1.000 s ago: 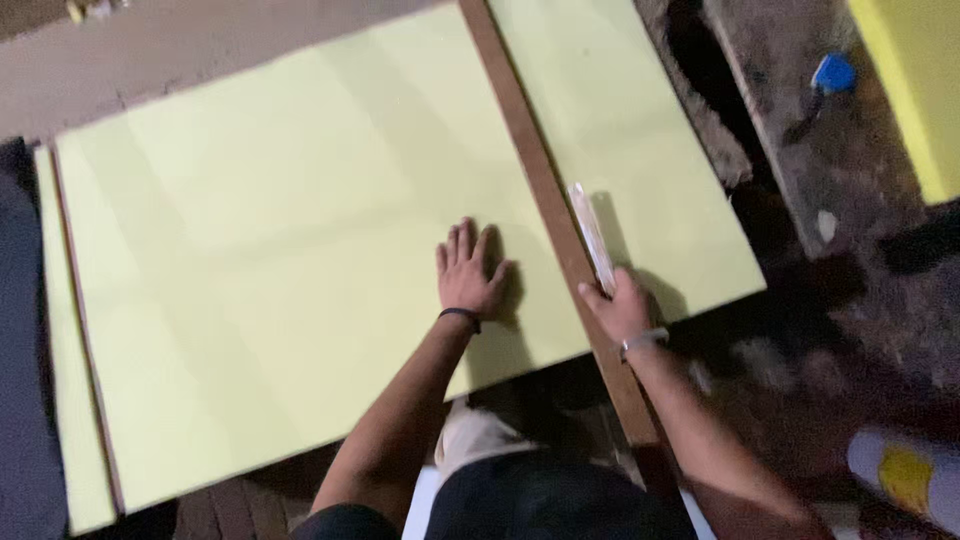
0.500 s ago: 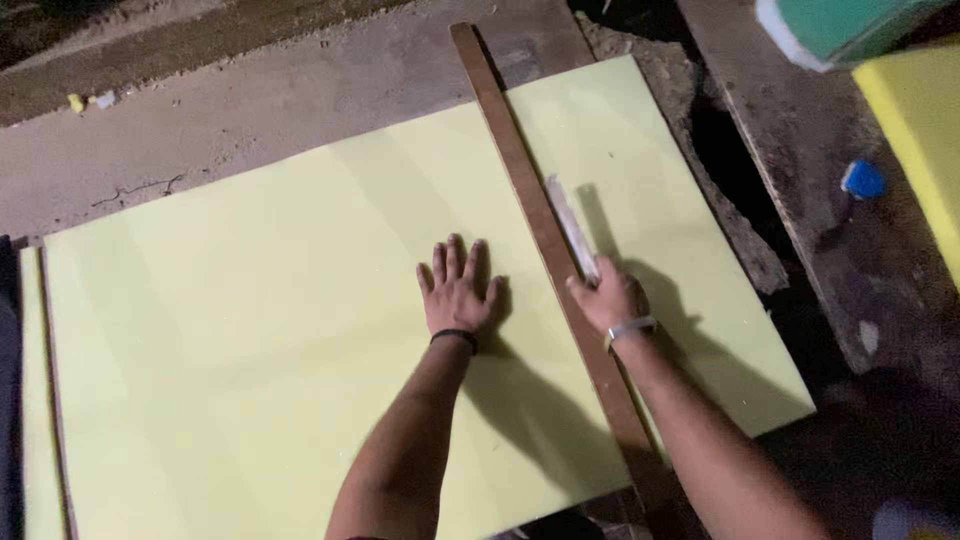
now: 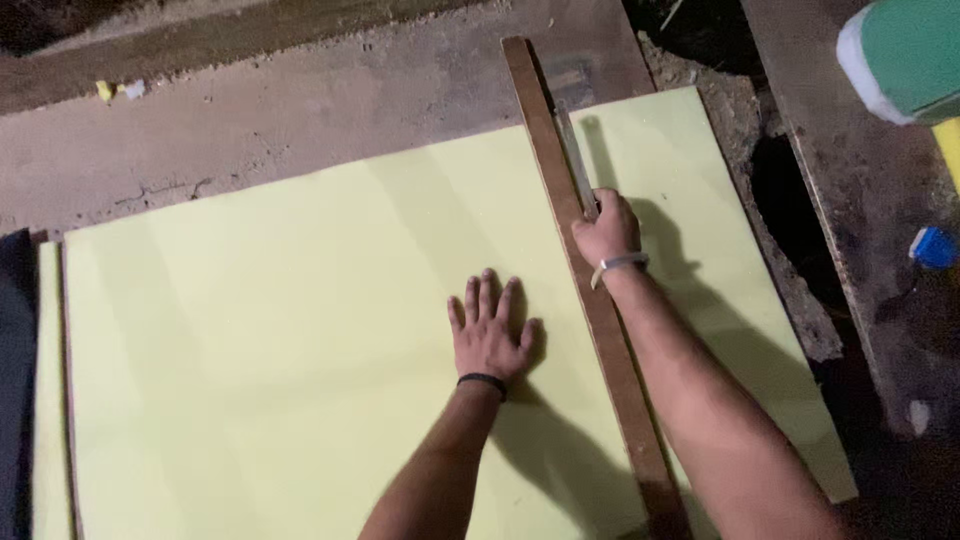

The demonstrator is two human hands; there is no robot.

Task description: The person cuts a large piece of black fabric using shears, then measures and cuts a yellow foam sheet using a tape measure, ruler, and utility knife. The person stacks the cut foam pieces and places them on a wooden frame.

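Note:
A large pale yellow foam sheet (image 3: pixel 280 330) lies flat on a dusty floor. A long brown wooden strip (image 3: pixel 575 250) runs across it from the far edge toward me. My left hand (image 3: pixel 490 330) rests flat on the sheet, fingers spread, just left of the strip. My right hand (image 3: pixel 605 228) is closed around a long thin blade (image 3: pixel 575 160) that lies along the right side of the strip, pointing away from me.
Bare dirty concrete (image 3: pixel 300 100) lies beyond the sheet. A dark rusty plank (image 3: pixel 850 200) runs along the right, with a blue cap (image 3: pixel 935 247) on it. A green and white block (image 3: pixel 900 55) sits at the top right. Another yellow sheet edge (image 3: pixel 45 400) shows at left.
My right hand has slid the blade farther away along the strip. My left hand stays flat on the sheet. The view has shifted, so the sheet sits lower in frame.

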